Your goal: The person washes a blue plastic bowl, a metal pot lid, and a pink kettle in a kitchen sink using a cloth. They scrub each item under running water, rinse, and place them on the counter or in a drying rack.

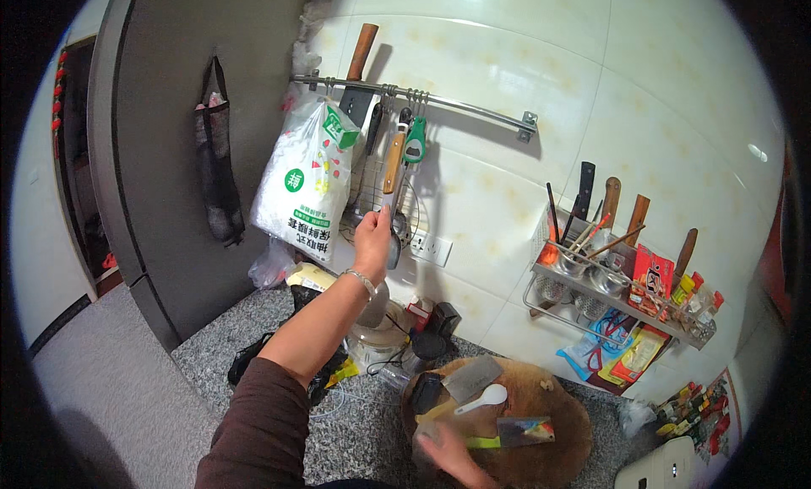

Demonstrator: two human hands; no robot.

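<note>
My left hand (pixel 372 242), with a bracelet at the wrist, is raised to the wall and grips the metal neck of a wooden-handled kitchen utensil (pixel 393 163) at the hanging rail (pixel 469 109). The utensil's lower end is partly hidden. Low in the view, my right hand (pixel 448 454) is motion-blurred over the left edge of a round wooden chopping board (pixel 538 470); whether it holds anything is unclear. On the board lie a grey cleaver blade (pixel 472 379), a white plastic spoon (pixel 491 397) and a knife with a patterned blade (pixel 526 431) and yellow-green handle.
A white plastic bag (pixel 304 178), a large cleaver (pixel 362 52) and a green bottle opener (pixel 415 140) hang by the rail. A wall rack (pixel 608 292) at right holds knives, chopsticks and seasonings. A glass-lidded pot (pixel 377 346), black bags and jars stand on the granite counter (pixel 355 419).
</note>
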